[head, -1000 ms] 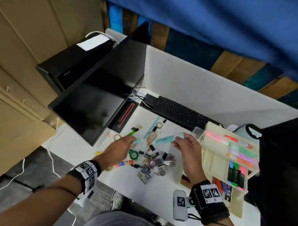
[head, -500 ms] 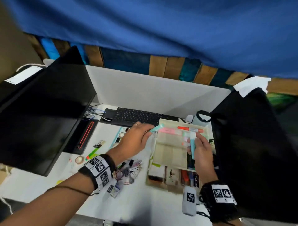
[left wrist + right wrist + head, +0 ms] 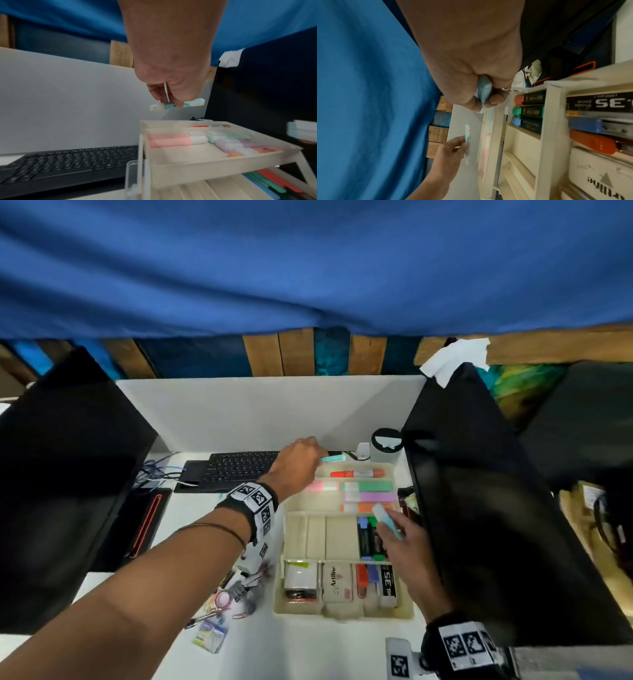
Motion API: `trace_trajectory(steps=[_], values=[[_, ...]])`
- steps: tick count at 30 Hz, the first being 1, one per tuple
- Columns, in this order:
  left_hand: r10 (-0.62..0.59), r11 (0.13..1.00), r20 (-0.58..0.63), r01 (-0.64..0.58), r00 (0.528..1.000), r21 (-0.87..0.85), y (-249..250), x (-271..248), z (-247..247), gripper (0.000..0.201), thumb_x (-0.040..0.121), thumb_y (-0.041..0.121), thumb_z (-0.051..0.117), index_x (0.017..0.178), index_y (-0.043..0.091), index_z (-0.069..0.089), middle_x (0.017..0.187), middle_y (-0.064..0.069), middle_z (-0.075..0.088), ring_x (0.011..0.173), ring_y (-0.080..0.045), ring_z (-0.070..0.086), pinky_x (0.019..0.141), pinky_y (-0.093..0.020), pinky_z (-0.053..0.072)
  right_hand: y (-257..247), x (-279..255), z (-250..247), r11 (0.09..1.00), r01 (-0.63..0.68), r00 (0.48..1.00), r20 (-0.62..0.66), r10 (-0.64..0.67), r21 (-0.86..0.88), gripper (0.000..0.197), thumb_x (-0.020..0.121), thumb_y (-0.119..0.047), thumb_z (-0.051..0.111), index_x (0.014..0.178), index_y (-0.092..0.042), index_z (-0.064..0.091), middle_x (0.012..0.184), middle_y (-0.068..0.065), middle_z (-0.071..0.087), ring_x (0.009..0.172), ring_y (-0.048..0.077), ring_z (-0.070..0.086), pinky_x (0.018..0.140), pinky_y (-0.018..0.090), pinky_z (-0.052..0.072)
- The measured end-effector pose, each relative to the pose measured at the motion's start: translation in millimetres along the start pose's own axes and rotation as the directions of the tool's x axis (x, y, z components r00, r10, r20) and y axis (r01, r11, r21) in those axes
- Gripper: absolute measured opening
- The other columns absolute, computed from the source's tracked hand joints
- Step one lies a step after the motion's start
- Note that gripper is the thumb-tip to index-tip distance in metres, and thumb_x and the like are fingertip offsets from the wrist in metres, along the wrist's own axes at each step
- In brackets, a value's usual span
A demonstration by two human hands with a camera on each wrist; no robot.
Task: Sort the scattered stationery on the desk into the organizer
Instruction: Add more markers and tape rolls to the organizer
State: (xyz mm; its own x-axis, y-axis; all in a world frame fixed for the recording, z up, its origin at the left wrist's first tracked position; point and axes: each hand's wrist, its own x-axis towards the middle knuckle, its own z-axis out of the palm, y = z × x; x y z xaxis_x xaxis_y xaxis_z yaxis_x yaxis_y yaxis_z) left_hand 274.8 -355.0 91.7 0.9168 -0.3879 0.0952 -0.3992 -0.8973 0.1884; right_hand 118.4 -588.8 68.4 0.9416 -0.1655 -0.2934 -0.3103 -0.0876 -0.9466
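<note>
A cream tiered organizer (image 3: 289, 570) stands on the white desk, with pastel highlighters (image 3: 368, 487) in its upper tray and markers, staples and an Artline box lower down. My left hand (image 3: 301, 463) pinches a slim teal-and-white pen (image 3: 333, 458) over the organizer's far rim; the left wrist view shows the pen (image 3: 193, 104) held level above the top tray (image 3: 197, 161). My right hand (image 3: 400, 537) grips a light blue highlighter (image 3: 385, 520) over the right side of the organizer, and the right wrist view shows that highlighter (image 3: 483, 92) between thumb and fingers.
Binder clips, paper clips and a staple packet (image 3: 210, 637) lie scattered left of the organizer. A black keyboard (image 3: 236, 469) sits behind, black monitors (image 3: 65, 474) flank both sides, and a white cup (image 3: 385, 446) stands at the back right.
My left hand carried the teal pen from the organizer's left edge to its far rim. My right hand with the blue highlighter stays over the right side. The head view shifted closer.
</note>
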Motion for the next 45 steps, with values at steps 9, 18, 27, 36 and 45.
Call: trace_trajectory(steps=[9,18,27,36,45], values=[[-0.049,0.998,0.047,0.047,0.998,0.040,14,17,28,0.019,0.096,0.018,0.065,0.109,0.026,0.077,0.102,0.000,0.074,0.087,-0.020,0.069,0.083,-0.039,0.059,13,-3,-16,0.996,0.019,0.999,-0.043,-0.022,-0.088,0.020,0.095,-0.020,0.074,0.114,-0.023,0.068,0.107,-0.010,0.068,0.098,0.007,0.067,0.080,0.034,0.063],[-0.099,0.974,-0.085,0.080,0.991,-0.210,21,-14,21,0.024,0.093,0.017,0.068,0.117,0.016,0.071,0.112,-0.002,0.066,0.094,-0.019,0.065,0.087,-0.034,0.056,26,-3,-14,0.991,-0.009,0.999,-0.036,0.004,-0.131,0.013,0.098,-0.018,0.069,0.106,-0.028,0.067,0.106,-0.004,0.071,0.093,0.013,0.073,0.075,0.036,0.066],[-0.029,0.956,-0.102,-0.002,0.994,-0.295,-2,-115,45,0.029,0.089,0.011,0.064,0.116,0.021,0.070,0.115,0.004,0.062,0.106,-0.018,0.056,0.096,-0.039,0.051,32,-16,-21,0.996,0.036,0.997,-0.060,-0.040,-0.078,0.018,0.094,-0.017,0.075,0.108,-0.028,0.071,0.101,-0.009,0.076,0.092,0.006,0.074,0.074,0.024,0.060],[-0.055,0.909,-0.072,0.020,0.996,-0.416,7,-136,37,0.030,0.095,0.015,0.064,0.123,0.024,0.065,0.122,0.009,0.056,0.114,-0.012,0.052,0.100,-0.029,0.048,0,18,41,0.972,0.227,0.971,-0.091,-0.221,0.053,0.023,0.088,-0.007,0.081,0.108,-0.009,0.071,0.107,0.003,0.077,0.097,0.014,0.077,0.079,0.022,0.061],[-0.151,0.821,-0.054,0.095,0.987,-0.564,-3,-164,24,0.029,0.098,0.019,0.062,0.125,0.030,0.062,0.122,0.016,0.051,0.103,-0.005,0.058,0.090,-0.025,0.053,-17,26,97,0.544,0.584,0.771,0.200,-0.605,-0.602,0.027,0.096,-0.012,0.072,0.123,-0.007,0.073,0.114,0.008,0.072,0.096,0.021,0.070,0.090,0.028,0.055]])
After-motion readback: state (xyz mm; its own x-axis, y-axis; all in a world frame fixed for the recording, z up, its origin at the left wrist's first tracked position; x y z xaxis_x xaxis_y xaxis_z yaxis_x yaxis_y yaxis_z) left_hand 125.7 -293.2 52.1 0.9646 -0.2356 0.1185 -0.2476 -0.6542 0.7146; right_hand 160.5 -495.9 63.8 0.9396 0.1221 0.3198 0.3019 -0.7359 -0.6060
